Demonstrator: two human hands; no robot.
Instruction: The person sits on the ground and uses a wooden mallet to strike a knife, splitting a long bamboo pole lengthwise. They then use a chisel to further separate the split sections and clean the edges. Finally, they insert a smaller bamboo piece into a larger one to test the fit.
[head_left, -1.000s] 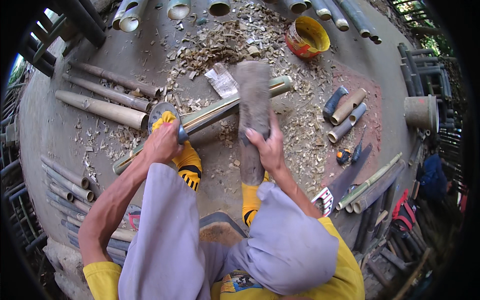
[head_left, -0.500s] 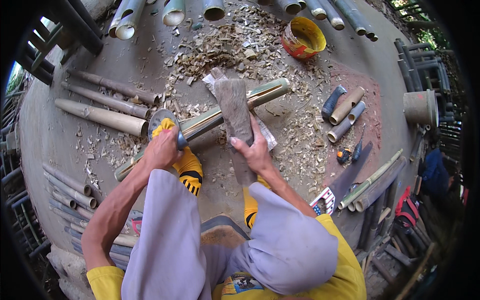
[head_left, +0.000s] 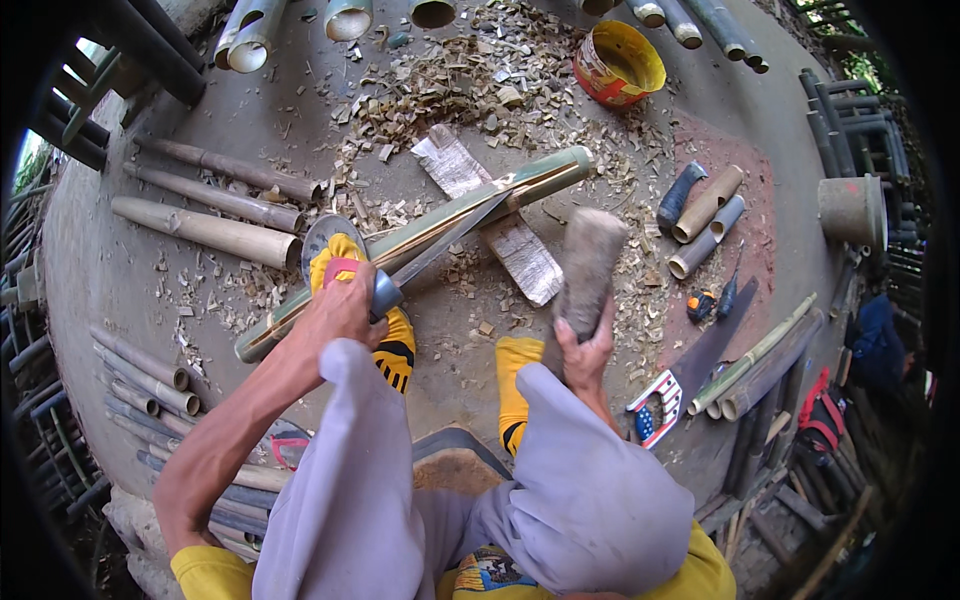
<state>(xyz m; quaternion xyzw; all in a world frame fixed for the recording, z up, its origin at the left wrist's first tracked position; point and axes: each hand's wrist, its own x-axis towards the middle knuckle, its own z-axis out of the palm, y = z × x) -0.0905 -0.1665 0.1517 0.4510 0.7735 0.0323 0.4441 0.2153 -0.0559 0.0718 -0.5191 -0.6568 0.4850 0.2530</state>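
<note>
My left hand point(head_left: 347, 308) is wrapped round the grey-blue handle of a large knife point(head_left: 445, 242). Its blade runs along a green bamboo pole point(head_left: 545, 180) that has a long opened slot down its upper side. Crosswise beneath the pole lies a flat, worn wooden board point(head_left: 525, 262). Low on the right, my right hand point(head_left: 588, 352) grips the thin end of a wooden mallet point(head_left: 592, 250), whose thick head stands apart from the knife and the bamboo. A foot in a yellow sock point(head_left: 340, 250) and sandal is by the pole's near half.
Wood chips point(head_left: 470, 95) cover the ground beyond the pole. A red and yellow tub point(head_left: 620, 65) stands at the far right. A handsaw point(head_left: 690, 370), a tape measure point(head_left: 700, 304) and short bamboo pieces point(head_left: 708, 205) lie rightward. Bamboo lengths point(head_left: 210, 232) lie leftward.
The mallet has swung right and down, away from the bamboo, with my right hand. This uncovers the knife blade and the board. My left hand keeps its hold on the handle.
</note>
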